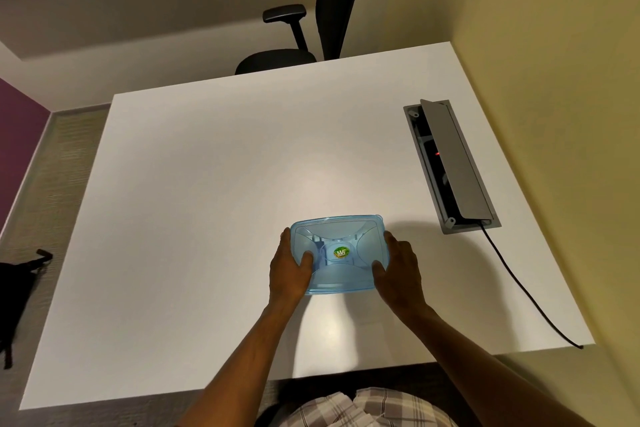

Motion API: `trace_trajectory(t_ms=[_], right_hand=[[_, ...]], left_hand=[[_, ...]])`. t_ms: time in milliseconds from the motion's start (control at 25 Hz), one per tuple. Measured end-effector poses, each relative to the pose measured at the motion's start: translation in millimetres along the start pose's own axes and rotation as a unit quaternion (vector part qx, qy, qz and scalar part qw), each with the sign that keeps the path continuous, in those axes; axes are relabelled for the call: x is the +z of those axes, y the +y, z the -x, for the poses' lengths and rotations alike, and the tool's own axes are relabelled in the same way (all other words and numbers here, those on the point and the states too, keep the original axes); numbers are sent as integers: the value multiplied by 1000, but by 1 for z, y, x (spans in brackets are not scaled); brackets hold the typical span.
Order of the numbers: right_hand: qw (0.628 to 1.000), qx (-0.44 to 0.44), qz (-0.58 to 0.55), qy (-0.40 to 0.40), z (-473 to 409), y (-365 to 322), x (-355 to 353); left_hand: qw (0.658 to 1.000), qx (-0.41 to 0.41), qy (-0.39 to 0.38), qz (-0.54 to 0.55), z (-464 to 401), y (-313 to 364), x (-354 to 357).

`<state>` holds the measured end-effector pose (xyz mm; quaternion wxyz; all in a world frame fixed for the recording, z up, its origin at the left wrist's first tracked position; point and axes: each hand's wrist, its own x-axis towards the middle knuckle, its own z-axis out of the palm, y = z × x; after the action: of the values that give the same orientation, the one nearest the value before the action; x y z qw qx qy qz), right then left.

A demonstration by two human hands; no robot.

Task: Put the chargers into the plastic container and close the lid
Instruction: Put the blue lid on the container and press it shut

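The fingers (306,258) of the left hand (289,267) and the right hand (398,270) are pressing on the two sides of the blue plastic container (341,253), which is sitting on the white bench (207,184) with its lid (337,227) on top. No chargers are showing through the clear plastic or lying on the bench, so the box may be getting shut empty. If one side is getting pushed harder, the lid may be tipping up and not snapping shut.

1. Plastic container (337,255): one round sticker (340,252) at the centre of the blue translucent surface, green and yellow with white lettering. The letters are too small and blurred to read with certainty.
2. No other text, number, brand or sign is legible elsewhere.
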<state>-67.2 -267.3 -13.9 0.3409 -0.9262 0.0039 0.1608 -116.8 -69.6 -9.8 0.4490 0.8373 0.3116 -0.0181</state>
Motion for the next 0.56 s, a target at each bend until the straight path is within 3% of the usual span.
trace_trajectory(t_ms=[560], right_hand=[[994,-7,104,31,-8,-4,13]], left_hand=[[992,19,-35,-119,15,-26,16]])
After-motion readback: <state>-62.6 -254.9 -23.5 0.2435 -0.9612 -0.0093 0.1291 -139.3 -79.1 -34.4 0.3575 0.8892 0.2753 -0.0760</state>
